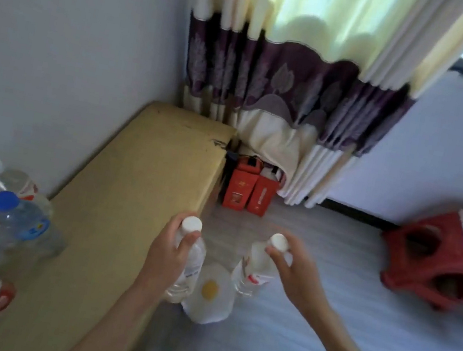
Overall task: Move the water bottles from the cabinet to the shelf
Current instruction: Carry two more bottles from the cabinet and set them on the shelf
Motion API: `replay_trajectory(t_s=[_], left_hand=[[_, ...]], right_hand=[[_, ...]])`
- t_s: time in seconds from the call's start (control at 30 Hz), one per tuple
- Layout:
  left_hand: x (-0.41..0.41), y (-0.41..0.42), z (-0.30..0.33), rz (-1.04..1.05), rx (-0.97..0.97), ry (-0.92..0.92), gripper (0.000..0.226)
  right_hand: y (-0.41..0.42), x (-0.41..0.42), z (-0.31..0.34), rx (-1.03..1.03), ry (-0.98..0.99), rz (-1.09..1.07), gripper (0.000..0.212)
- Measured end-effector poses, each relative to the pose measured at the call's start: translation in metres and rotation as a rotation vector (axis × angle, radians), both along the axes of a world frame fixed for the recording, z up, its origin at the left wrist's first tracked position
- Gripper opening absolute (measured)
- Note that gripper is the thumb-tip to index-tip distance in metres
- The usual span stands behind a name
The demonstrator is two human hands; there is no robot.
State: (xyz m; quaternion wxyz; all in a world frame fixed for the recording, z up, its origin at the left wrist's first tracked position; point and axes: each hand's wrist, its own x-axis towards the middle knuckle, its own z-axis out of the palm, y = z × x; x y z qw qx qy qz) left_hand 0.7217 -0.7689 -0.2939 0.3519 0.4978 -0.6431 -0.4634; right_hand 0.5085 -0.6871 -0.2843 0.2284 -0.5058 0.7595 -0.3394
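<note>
Both bare forearms reach forward from the near edge, roughly parallel. The left hand [173, 250] is curled around a bottle [189, 263] just below its cap. The right hand [293, 267] pinches another bottle [254, 268] at its neck, fingers bent, wrist slightly cocked.

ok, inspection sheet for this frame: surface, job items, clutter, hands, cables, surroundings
surface: yellow cabinet top, worn at its far corner.
job's things: white-capped bottle in left hand; another bottle in right hand; several bottles standing on the cabinet's near left end, one blue-capped.
clutter: red bags on the floor; white object with a yellow centre below the hands.
hands: each grips a bottle near its cap.
cables: nothing seen.
surroundings: curtain, red stool, grey floor.
</note>
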Motion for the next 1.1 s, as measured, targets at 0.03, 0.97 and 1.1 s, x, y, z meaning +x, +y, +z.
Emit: replay_trajectory(t_s=[0.03,0.97,1.1], left_hand=[[-0.018,0.011,0.002,-0.058,-0.009,-0.002,0.02],[-0.554,0.478,-0.019,-1.346,0.017,-0.008,0.021],[-0.652,0.534,-0.021,-1.492,0.033,0.002,0.021]], right_hand=[[0.023,-0.013,0.001,-0.016,-0.012,-0.056,0.024],[0.63,-0.329,-0.017,-0.379,-0.134,-1.488,0.019],[0.682,-0.395,-0.023,-0.352,-0.107,-1.632,0.021]])
